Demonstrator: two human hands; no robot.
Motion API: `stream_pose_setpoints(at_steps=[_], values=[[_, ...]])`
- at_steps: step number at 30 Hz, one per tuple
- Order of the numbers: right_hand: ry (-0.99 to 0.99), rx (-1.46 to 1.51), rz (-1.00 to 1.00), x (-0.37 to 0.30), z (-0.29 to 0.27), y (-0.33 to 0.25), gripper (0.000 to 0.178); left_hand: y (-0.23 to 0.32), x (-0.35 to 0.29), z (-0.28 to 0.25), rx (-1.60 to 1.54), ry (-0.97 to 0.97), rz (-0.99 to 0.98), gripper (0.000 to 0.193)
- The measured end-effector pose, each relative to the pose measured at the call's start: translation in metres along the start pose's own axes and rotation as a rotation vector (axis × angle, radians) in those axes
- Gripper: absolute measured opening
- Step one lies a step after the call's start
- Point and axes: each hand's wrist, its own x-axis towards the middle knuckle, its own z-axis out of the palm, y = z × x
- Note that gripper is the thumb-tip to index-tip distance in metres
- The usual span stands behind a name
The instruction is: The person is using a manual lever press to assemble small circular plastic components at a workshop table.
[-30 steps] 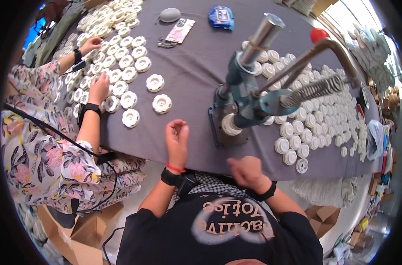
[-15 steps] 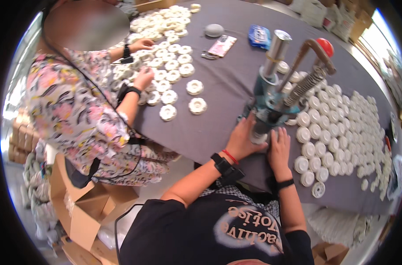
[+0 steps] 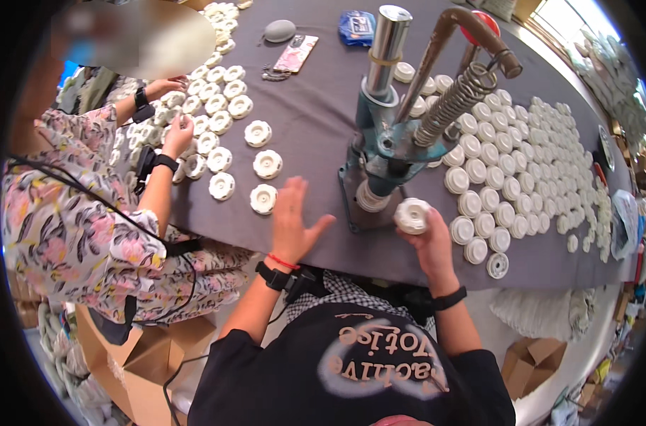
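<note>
Change: half a second ago both hands were at the base of the hand press (image 3: 401,135); now they are off it, and a piece has come out with the right one.
Right hand (image 3: 428,238): fingers closed around a white ribbed round cap (image 3: 412,215), held up just right of the press base, near the table edge.
Left hand (image 3: 291,220): fingers spread and holding nothing, palm down on the grey tablecloth (image 3: 316,113), just right of a loose white flower-shaped disc (image 3: 263,199).
Meaning: the press nest looks emptied; the pressed piece seems ready to join the rows of finished caps (image 3: 522,163) to the right.
Co-worker: another person's hand (image 3: 177,136) on the far left sorts more discs.
</note>
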Motion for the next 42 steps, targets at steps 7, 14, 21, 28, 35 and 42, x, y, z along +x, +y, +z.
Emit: stream_pose_setpoints(at_steps=[7, 14, 21, 28, 35, 42], values=[[0.082, -1.029, -0.515, 0.048, 0.029, 0.047, 0.04, 0.07, 0.035, 0.031, -0.559, -0.232, 0.091, 0.102], [-0.161, -0.753, 0.127, 0.04, 0.04, -0.011, 0.05, 0.045, 0.058, 0.06, -0.515, -0.206, 0.293, 0.072], [0.233, -0.883, -0.33, 0.053, 0.04, -0.063, 0.024, 0.048, 0.047, 0.071, -0.484, -0.116, 0.188, 0.066], [0.024, -0.858, -1.028, 0.08, 0.179, -0.237, 0.031, 0.049, 0.068, 0.07, -0.679, -0.342, 0.236, 0.063], [-0.248, -0.994, -0.808, 0.065, 0.187, -0.236, 0.039, 0.036, 0.073, 0.072, -0.703, -0.425, 0.254, 0.068], [-0.201, -0.916, -0.723, 0.079, 0.195, -0.236, 0.04, 0.052, 0.065, 0.07, -0.607, -0.283, 0.128, 0.078]])
